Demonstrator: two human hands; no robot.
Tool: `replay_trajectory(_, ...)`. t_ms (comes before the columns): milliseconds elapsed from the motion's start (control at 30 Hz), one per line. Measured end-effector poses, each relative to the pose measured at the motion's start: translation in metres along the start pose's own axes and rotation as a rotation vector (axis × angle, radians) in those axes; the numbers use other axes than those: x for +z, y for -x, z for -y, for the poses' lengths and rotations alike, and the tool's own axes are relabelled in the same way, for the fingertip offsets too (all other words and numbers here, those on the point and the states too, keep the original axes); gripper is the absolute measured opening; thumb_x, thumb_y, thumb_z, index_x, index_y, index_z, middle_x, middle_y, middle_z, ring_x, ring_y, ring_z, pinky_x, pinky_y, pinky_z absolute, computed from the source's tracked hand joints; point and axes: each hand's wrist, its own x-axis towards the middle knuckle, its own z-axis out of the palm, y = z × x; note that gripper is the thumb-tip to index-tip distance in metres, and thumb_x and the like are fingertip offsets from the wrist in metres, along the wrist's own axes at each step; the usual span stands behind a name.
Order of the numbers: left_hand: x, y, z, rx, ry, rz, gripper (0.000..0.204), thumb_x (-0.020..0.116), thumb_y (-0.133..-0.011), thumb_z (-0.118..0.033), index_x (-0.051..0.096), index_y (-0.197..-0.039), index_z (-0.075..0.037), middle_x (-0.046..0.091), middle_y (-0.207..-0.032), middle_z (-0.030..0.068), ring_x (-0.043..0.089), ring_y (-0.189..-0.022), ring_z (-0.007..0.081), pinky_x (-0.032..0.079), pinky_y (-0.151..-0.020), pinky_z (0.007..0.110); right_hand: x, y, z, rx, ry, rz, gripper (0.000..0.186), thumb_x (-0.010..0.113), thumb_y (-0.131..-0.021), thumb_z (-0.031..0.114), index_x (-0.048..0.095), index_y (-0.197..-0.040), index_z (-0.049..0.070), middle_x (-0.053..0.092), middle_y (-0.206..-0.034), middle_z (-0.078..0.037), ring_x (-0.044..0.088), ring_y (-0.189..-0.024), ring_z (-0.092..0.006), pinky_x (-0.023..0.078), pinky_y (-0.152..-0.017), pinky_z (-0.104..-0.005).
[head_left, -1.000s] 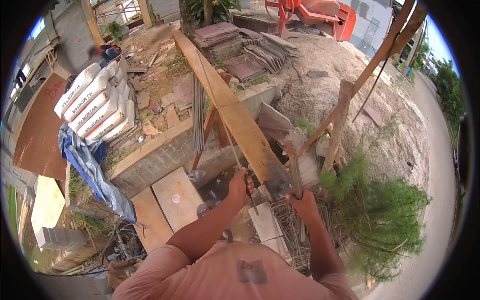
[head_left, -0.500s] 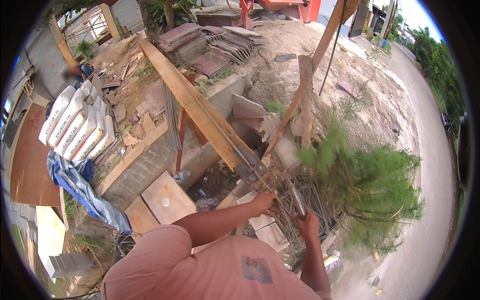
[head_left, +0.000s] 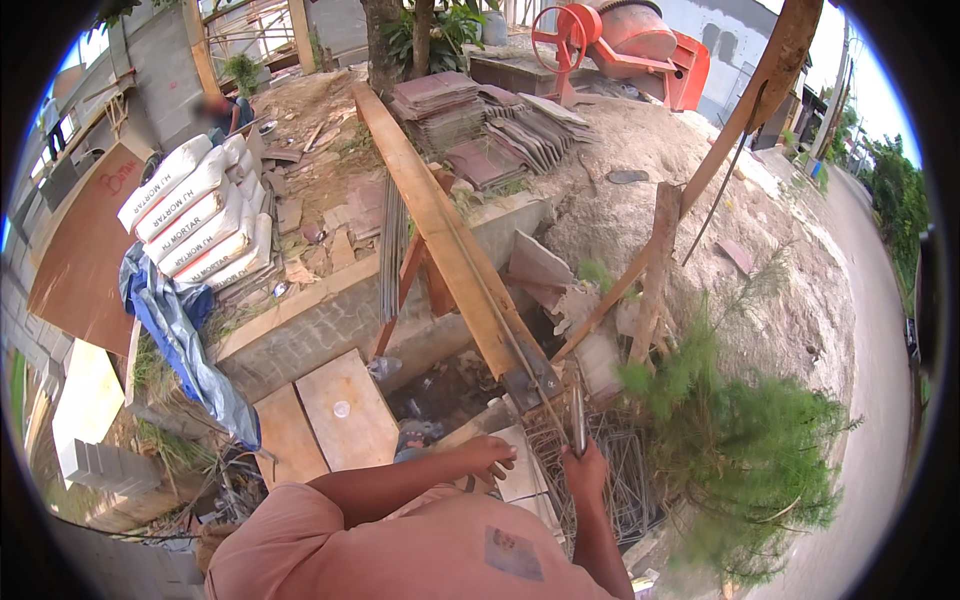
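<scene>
My right hand (head_left: 585, 468) is wrapped round the lower end of a metal pipe handle (head_left: 579, 420), which stands beside the end of a wooden beam. A thin steel rod (head_left: 500, 325) lies along the top of that beam (head_left: 430, 215) and runs past a dark metal plate (head_left: 524, 384) fixed at its near end. My left hand (head_left: 490, 457) is to the left of the rod, apart from it, with the fingers loosely bent and nothing visible in them. Below the plate sits a tangled pile of bent steel rods (head_left: 620, 470).
Feathery green branches (head_left: 730, 440) hang close on the right. A concrete wall (head_left: 330, 310) crosses behind the beam. White sacks (head_left: 200, 215) and a blue tarp (head_left: 185, 345) lie left. An orange mixer (head_left: 630, 45) stands far back, and another person (head_left: 225, 115) is far left.
My left hand has let go of the steel rod and drawn back left. My right hand, still on the pipe handle, has moved slightly down, and the handle stands more upright. The view has shifted.
</scene>
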Motion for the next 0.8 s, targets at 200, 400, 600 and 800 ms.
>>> replay_trajectory(200,-0.055,0.006,0.022,0.034,0.158,-0.262,0.048,0.056,-0.093,-0.040,0.054,-0.122,-0.002,0.063,-0.113,0.0144,0.065,-0.095,0.0268,0.055,-0.075,0.040,-0.013,0.025,-0.037,0.000,0.022,-0.101,0.031,0.071,-0.079,0.022,0.059,-0.089,-0.004,0.062,-0.071,-0.018,0.062,-0.066,-0.0359,0.047,-0.064,-0.0430)
replay_trajectory(400,-0.078,-0.033,-0.054,0.298,-0.339,-0.675,0.049,0.059,-0.088,-0.037,0.053,-0.118,0.002,0.064,-0.108,0.0170,0.065,-0.098,0.0300,0.051,-0.080,0.038,-0.088,0.124,-0.131,0.279,-0.262,-0.058,0.020,0.071,-0.076,0.010,0.058,-0.083,-0.003,0.060,-0.063,-0.012,0.061,-0.059,-0.0183,0.047,-0.056,-0.0359)
replay_trajectory(600,-0.105,-0.135,-0.108,0.387,-0.677,-1.168,0.064,0.056,-0.088,-0.038,0.037,-0.138,-0.003,0.035,-0.146,0.0179,0.032,-0.137,0.0326,0.020,-0.111,0.056,-0.154,0.218,-0.233,0.297,0.028,0.000,0.033,0.069,-0.084,0.017,0.059,-0.108,-0.002,0.064,-0.083,-0.014,0.056,-0.072,-0.0184,0.047,-0.061,-0.0372)
replay_trajectory(800,-0.091,-0.155,-0.120,0.269,-0.815,-1.159,0.070,0.049,-0.089,-0.039,0.026,-0.148,-0.008,0.025,-0.155,0.0101,0.016,-0.145,0.0285,0.007,-0.112,0.064,-0.152,0.264,-0.240,0.394,0.107,-0.186,0.030,0.069,-0.083,0.018,0.061,-0.103,-0.003,0.064,-0.082,-0.015,0.055,-0.071,-0.0204,0.047,-0.063,-0.0366)
